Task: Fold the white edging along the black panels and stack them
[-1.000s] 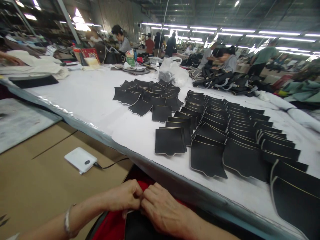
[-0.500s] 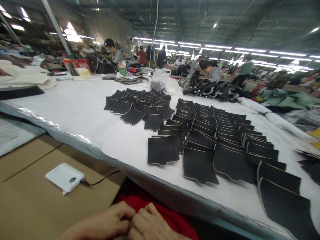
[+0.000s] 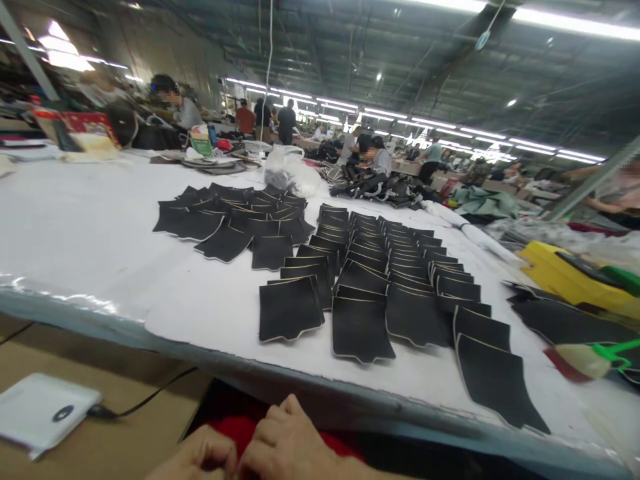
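My left hand (image 3: pixel 206 455) and my right hand (image 3: pixel 286 440) are close together at the bottom of the head view, below the table's front edge and before red cloth (image 3: pixel 237 430). Both have curled fingers; whatever may be between them is hidden. Beyond them, black panels (image 3: pixel 361 328) with pale edges lie in overlapping rows on the white-covered table (image 3: pixel 210 313). A looser cluster of similar panels (image 3: pixel 227 239) spreads to the left. The nearest single panel to the right (image 3: pixel 497 377) lies close to the front edge.
A white device (image 3: pixel 43 407) with a black cable rests on a brown surface at lower left. A green-handled brush (image 3: pixel 587 360) and a yellow object (image 3: pixel 575 273) are at right. Behind the panels stands a clear plastic bag (image 3: pixel 290 170). Several people work farther back.
The view has swung to the right, so the panels and white device appear farther left, and the brush and yellow object have come into view. My hands remain together with fingers curled.
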A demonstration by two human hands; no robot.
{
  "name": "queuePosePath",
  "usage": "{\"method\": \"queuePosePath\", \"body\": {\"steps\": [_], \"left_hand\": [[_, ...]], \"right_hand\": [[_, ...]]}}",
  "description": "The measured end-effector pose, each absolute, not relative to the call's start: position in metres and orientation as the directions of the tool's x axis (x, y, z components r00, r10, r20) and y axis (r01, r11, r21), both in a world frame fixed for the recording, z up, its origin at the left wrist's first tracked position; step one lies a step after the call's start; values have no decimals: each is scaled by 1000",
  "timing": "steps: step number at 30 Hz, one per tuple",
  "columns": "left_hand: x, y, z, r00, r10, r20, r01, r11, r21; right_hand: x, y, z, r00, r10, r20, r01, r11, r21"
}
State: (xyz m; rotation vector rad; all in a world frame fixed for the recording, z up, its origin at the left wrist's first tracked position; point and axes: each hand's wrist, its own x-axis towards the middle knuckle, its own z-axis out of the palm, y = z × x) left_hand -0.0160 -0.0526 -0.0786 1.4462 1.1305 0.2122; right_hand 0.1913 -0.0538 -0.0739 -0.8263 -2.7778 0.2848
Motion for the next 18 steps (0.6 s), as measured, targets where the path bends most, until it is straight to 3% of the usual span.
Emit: {"method": "queuePosePath", "body": {"steps": [3, 8, 13, 18], "left_hand": [[-14, -53, -68, 480, 722, -498, 536, 208, 818], [-9, -53, -67, 416, 751, -513, 567, 228, 792], [-21, -55, -43, 545, 716, -436, 424, 214, 880], [-36, -66, -19, 544, 728, -417, 423, 191, 886]], "right_hand": [[190, -66, -53, -822, 554, 133, 492, 808, -324], [188, -83, -39, -864, 428, 267, 354, 891, -283], [200, -75, -33, -766, 631, 123, 496, 702, -511], [201, -66, -32, -732, 678, 63, 518, 614, -596]]}}
